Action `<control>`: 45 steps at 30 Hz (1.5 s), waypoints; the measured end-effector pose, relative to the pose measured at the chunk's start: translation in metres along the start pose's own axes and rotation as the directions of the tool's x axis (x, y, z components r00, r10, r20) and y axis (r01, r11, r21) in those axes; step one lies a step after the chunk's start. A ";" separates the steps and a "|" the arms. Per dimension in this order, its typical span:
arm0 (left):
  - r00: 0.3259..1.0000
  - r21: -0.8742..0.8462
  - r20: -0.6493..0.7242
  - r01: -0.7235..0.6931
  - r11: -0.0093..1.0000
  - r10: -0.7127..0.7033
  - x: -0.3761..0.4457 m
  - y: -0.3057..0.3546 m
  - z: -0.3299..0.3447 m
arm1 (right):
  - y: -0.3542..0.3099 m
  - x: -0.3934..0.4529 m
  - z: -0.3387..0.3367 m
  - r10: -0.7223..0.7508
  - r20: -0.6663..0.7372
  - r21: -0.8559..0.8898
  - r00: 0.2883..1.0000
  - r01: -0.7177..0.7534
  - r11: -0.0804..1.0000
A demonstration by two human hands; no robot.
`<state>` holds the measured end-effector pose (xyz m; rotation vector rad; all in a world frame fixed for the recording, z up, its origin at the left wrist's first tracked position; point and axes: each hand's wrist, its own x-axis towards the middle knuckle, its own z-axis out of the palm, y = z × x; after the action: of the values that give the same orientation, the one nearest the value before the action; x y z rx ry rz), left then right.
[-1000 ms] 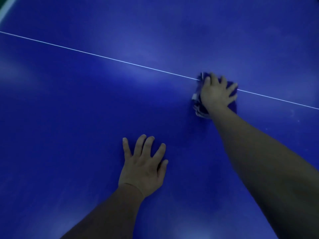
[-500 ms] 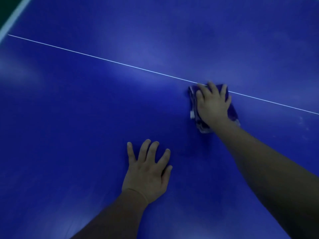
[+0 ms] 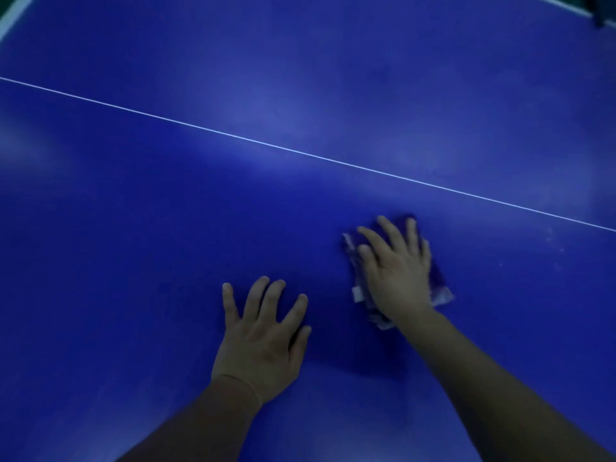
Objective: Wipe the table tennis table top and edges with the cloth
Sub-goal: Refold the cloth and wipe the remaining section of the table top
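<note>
The blue table tennis table top [image 3: 140, 248] fills the view, dimly lit. A folded purple and white cloth [image 3: 440, 288] lies flat on it, right of centre and on the near side of the white centre line [image 3: 233, 136]. My right hand [image 3: 396, 271] presses flat on the cloth with straight, spread fingers and covers most of it. My left hand [image 3: 263, 338] rests flat on the bare table top to the left of the cloth, fingers spread, holding nothing.
A white edge stripe [image 3: 13, 18] of the table shows at the top left corner. Another white edge with a dark object [image 3: 603, 11] beside it sits at the top right corner. Faint whitish specks [image 3: 550, 235] dot the surface right of the cloth.
My right hand has drawn the cloth toward me, off the white centre line to the near side of it. My left hand has stayed planted on the table.
</note>
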<state>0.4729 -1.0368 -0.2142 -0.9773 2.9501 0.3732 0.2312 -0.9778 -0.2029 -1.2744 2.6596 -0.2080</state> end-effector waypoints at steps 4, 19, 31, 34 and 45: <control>1.000 -0.013 -0.011 0.000 1.000 0.000 0.000 0.000 0.000 | 0.045 0.057 -0.014 0.358 -0.088 0.082 0.929 -0.352 0.932; 1.000 -0.009 0.005 0.028 1.000 -0.028 0.002 0.008 -0.009 | 0.104 -0.016 -0.022 0.196 -0.030 -0.008 0.980 -0.196 0.981; 0.995 -0.063 -0.018 0.097 0.993 -0.099 -0.020 0.058 -0.005 | 0.084 0.006 -0.015 -0.111 0.020 -0.029 0.994 0.111 0.993; 0.999 -0.082 -0.019 0.025 0.996 -0.026 -0.044 0.081 0.009 | 0.131 -0.031 -0.026 -0.037 0.060 -0.038 0.997 0.040 0.998; 1.000 -0.020 0.002 0.012 1.000 -0.011 -0.055 0.083 0.019 | 0.056 -0.031 -0.006 -0.117 0.018 -0.011 0.993 0.117 0.993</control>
<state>0.4671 -0.9357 -0.2102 -0.9949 2.9431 0.4042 0.2065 -0.9180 -0.2058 -1.4303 2.5776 -0.1968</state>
